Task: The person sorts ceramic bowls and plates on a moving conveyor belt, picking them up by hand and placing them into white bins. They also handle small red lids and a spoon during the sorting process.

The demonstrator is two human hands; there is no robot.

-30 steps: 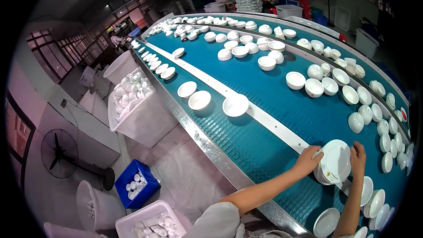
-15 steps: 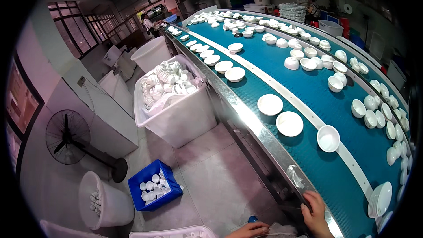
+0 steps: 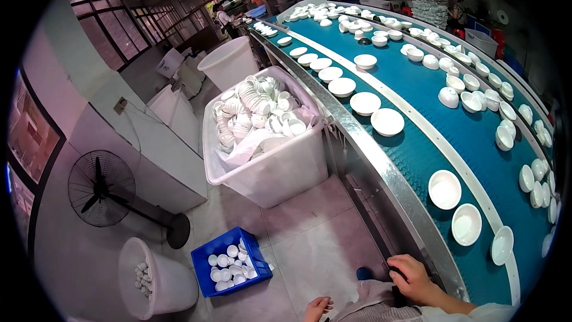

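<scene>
My right hand (image 3: 411,277) is low in the head view, beside the metal rim (image 3: 381,164) of a long teal conveyor belt (image 3: 417,137). Its fingers bend onto a dark part by the rim; I cannot tell whether it grips. My left hand (image 3: 317,309) shows at the bottom edge over grey cloth, fingers loosely apart and holding nothing. The nearest white bowls (image 3: 444,189) (image 3: 466,224) lie on the belt up and right of my right hand. Several more white bowls and plates are spread along the belt.
A big white bin (image 3: 274,170) heaped with white bowls stands against the belt's left side. On the floor are a blue crate (image 3: 205,286) of small cups, a white bucket (image 3: 161,283) and a standing fan (image 3: 101,188). A round white tub (image 3: 229,62) and a person (image 3: 225,19) are farther back.
One second ago both hands held a white plate over the belt. Now the plate is out of my hands, which have dropped to the lower edge. The view has swung left toward the floor.
</scene>
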